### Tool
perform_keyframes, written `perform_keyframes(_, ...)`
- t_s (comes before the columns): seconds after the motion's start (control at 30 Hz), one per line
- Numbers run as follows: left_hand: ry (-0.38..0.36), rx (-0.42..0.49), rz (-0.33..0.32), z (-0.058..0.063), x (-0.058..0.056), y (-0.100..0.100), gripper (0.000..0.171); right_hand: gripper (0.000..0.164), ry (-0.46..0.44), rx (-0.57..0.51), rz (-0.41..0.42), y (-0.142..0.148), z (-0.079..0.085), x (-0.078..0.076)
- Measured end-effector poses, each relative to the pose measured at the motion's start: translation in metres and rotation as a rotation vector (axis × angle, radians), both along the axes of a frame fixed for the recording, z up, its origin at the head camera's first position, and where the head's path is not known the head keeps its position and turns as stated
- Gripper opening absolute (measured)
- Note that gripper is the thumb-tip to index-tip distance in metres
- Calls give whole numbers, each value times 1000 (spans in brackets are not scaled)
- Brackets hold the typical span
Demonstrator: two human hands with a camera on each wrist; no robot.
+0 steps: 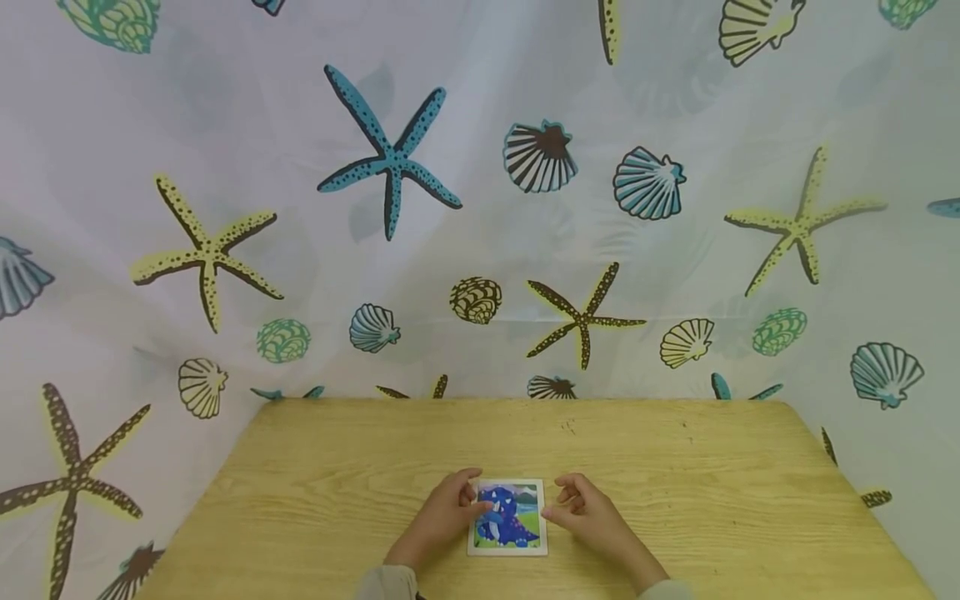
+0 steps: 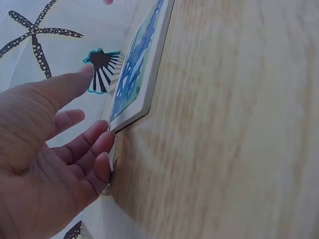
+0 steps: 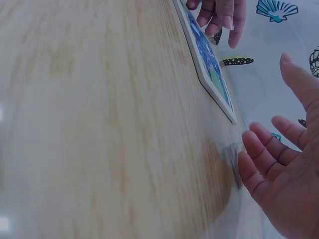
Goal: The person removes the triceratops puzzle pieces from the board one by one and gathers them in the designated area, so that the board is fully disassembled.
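A square picture board (image 1: 513, 523) with a white frame lies flat on the wooden table (image 1: 360, 467). Its picture is of a blue horned dinosaur by water and mountains. My left hand (image 1: 446, 510) is at the board's left edge, its thumb over the picture in the head view. In the left wrist view that thumb is raised off the board, and the bent fingers are close to the board's edge. Just off the right edge, my right hand (image 1: 592, 515) has loosely bent fingers and a thumb held apart from them. Neither hand grips anything.
Behind the table and along both sides hangs a white cloth (image 1: 480, 250) printed with starfish and seashells. The table's back edge (image 1: 645, 400) meets this cloth. Small dark marks (image 1: 567, 427) show on the tabletop toward the back.
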State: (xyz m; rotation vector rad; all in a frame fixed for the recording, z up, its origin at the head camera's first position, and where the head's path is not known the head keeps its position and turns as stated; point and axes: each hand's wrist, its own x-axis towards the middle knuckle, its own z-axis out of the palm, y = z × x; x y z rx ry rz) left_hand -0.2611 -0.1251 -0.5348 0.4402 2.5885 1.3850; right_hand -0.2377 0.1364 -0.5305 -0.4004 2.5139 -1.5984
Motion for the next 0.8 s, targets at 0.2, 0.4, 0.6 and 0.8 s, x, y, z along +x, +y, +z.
perform_keyframes(0.2,8,-8,54,0,-2,4,53,59,42,40,54,-11,-4,-4)
perform_keyframes(0.4,32,-20,114,-2,-1,8,40,79,169,311,93,-14,-9,-4)
perform_keyframes(0.6,41,-48,188,-8,-2,12,32,84,260,484,159,-13,-15,-4)
perform_keyframes(0.8,20,-62,227,-10,-5,15,33,87,240,540,204,-12,-15,-3)
